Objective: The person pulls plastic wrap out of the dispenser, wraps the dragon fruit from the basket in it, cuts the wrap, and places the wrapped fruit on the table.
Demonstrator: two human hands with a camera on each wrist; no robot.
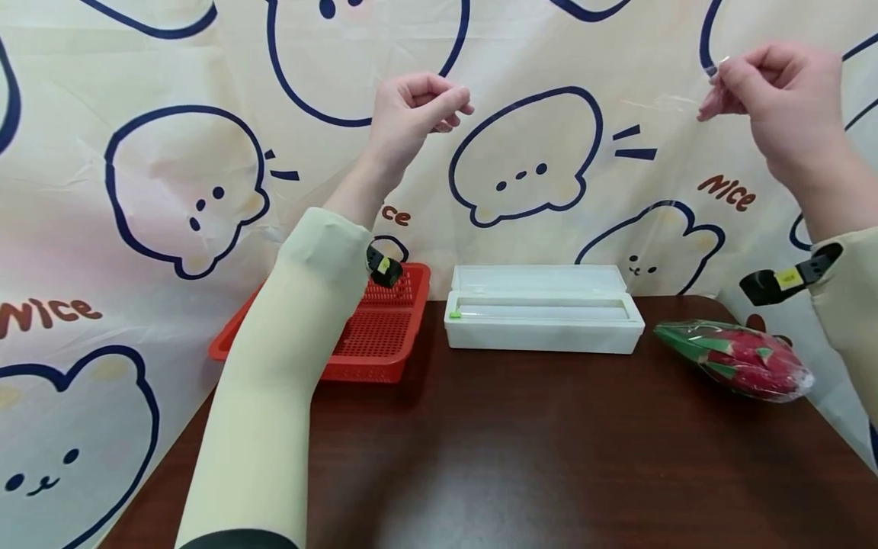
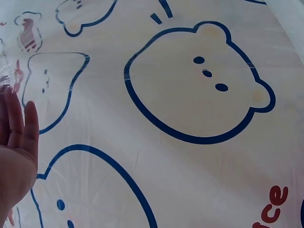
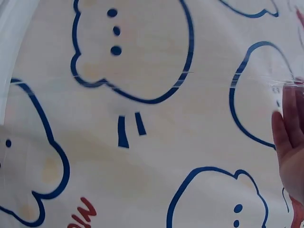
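Note:
A sheet of clear cling film [image 3: 213, 84] hangs stretched between my two raised hands, nearly invisible but for its shiny creases. My left hand [image 1: 414, 114] pinches one end of it between thumb and fingers, high above the table. At the upper right my right hand [image 1: 785, 103] pinches the other end, where a bit of film glints at the fingertips. Below, between the hands, stands a white cling film dispenser [image 1: 542, 337] with its lid up. Right of the dispenser lies a red and green dragon fruit [image 1: 748, 362] covered in clear film.
A red plastic basket [image 1: 411, 320] stands at the back left, partly hidden by my left sleeve. The dark wooden table [image 1: 535, 450] meets a cartoon-printed cloth [image 1: 329, 46] at the back. A green slider [image 1: 456, 313] sits at the dispenser's left end.

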